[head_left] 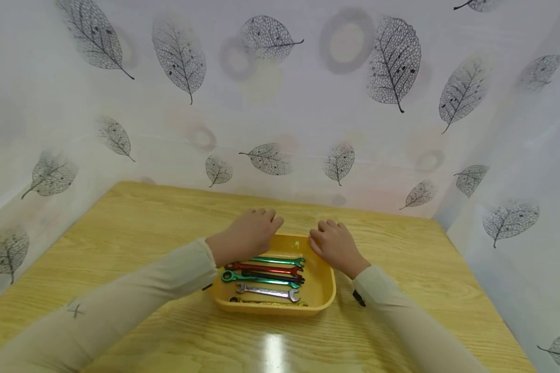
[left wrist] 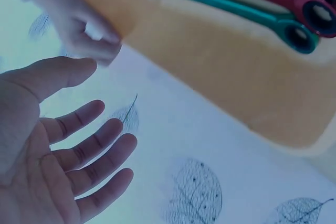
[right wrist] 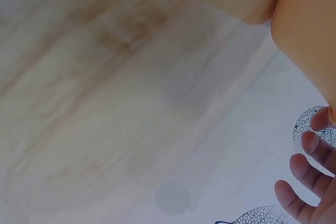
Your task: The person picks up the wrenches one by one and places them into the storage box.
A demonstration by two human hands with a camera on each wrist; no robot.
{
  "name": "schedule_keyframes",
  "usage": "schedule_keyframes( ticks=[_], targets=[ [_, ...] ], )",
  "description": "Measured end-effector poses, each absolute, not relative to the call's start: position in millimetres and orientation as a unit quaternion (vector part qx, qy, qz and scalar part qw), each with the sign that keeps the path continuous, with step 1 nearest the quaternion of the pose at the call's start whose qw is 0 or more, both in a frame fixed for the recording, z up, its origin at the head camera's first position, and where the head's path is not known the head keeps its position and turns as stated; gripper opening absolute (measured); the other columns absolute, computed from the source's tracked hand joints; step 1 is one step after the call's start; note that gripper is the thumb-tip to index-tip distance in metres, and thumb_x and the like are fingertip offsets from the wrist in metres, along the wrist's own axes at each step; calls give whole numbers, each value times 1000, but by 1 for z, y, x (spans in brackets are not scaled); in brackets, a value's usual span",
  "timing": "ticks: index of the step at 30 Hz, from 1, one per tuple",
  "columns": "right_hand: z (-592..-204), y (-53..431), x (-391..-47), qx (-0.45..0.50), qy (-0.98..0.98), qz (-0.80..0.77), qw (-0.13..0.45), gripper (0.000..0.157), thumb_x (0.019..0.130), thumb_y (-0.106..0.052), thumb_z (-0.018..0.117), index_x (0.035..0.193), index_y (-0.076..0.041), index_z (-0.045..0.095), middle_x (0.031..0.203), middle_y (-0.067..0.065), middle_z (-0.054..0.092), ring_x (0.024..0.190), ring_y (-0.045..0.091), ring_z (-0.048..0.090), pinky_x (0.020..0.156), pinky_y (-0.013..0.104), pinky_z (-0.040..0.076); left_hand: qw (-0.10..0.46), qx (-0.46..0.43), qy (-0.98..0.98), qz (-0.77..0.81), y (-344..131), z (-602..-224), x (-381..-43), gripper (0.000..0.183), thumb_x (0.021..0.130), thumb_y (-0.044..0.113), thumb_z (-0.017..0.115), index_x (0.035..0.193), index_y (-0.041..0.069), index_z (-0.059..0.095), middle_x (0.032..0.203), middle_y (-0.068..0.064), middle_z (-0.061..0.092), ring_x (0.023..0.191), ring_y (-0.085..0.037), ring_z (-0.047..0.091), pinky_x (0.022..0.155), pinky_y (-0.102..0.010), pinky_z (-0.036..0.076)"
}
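A yellow plastic tray holds several combination wrenches lying side by side: a green wrench, a red wrench, a second green wrench with a dark one partly over it, a silver wrench and a gold wrench. My left hand hovers over the tray's far left part, covering that corner. In the left wrist view its fingers are spread and relaxed, holding nothing. At the far right corner, my right hand pinches the tray's rim between thumb and forefinger; its other fingers are loosely bent.
The tray stands on a wood-grain table. Behind and beside the table hangs a pale leaf-patterned cloth. A small black strap end shows at the right wrist.
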State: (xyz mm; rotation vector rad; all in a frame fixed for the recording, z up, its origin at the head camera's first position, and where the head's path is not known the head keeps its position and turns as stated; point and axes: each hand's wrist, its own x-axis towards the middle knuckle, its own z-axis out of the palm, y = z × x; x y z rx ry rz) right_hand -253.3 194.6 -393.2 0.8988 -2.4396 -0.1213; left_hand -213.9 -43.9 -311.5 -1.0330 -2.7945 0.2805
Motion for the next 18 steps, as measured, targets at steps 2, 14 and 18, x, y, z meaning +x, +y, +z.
schedule_keyframes(
  ticks=[2, 14, 18],
  targets=[
    [-394, 195, -253, 332, -903, -45, 267, 13, 89, -24, 60, 80, -15, 64, 70, 1, 48, 63, 17, 39, 58, 30, 37, 92, -338, -934, 74, -49, -310, -213, 37, 86, 25, 64, 116, 6, 53, 106, -10, 61, 93, -24, 60, 84, -36, 51],
    [-394, 194, -252, 330, -905, -52, 266, 16, 89, -25, 60, 78, -15, 61, 70, 2, 47, 63, 18, 41, 58, 32, 39, 131, -312, -941, -6, -80, -304, -210, 40, 85, 33, 66, 112, 7, 54, 105, -10, 58, 93, -24, 59, 83, -40, 51],
    [-391, 194, -251, 324, -906, -51, 267, 17, 89, -25, 61, 77, -14, 60, 69, 3, 45, 62, 17, 39, 57, 31, 36, 128, -298, -945, -30, -89, -305, -209, 36, 84, 33, 66, 109, 8, 55, 103, -10, 58, 88, -24, 58, 82, -40, 50]
  ],
)
